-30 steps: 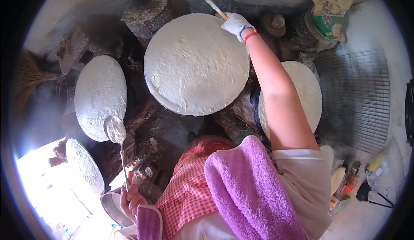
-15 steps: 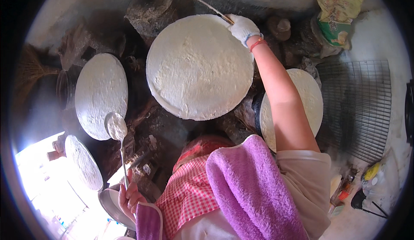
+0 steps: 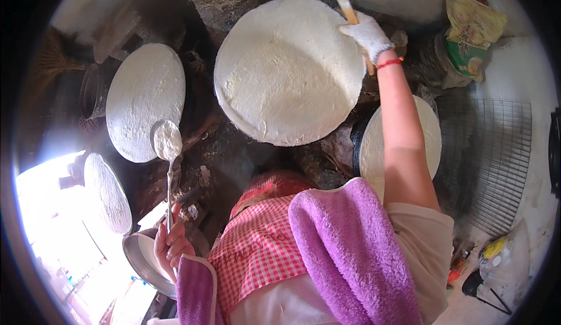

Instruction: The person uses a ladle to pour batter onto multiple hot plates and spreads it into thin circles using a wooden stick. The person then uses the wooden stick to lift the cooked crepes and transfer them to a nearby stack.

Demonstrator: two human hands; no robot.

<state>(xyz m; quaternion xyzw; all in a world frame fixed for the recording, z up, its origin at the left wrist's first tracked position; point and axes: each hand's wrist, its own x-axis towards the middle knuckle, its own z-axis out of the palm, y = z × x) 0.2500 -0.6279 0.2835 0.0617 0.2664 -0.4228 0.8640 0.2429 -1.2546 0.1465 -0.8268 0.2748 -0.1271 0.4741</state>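
My left hand (image 3: 172,243) is closed round the handle of a metal ladle (image 3: 170,190), its bowl heaped with thick white batter and overlapping the lower edge of the left batter-covered round (image 3: 143,103). Ahead of me lies a large round (image 3: 280,73) spread with white batter, its surface uneven and its right side in a different shade. At that round's upper right edge my right hand (image 3: 369,34), in a white knitted glove, grips a wooden stick (image 3: 350,15) with a whitish far part. Another batter-covered round (image 3: 429,138) lies partly behind my right forearm.
A metal pan (image 3: 143,260) stands below my left hand. Farther left is one more white round (image 3: 106,193) beside the bright opening. A wire rack (image 3: 485,161) leans at the right, below a green and yellow sack (image 3: 470,33). A purple towel (image 3: 350,255) lies over my apron.
My gloved right hand has turned the stick to a steeper slant. A shaded band now shows on the big round's right side. The ladle stays raised, and the whole view has shifted.
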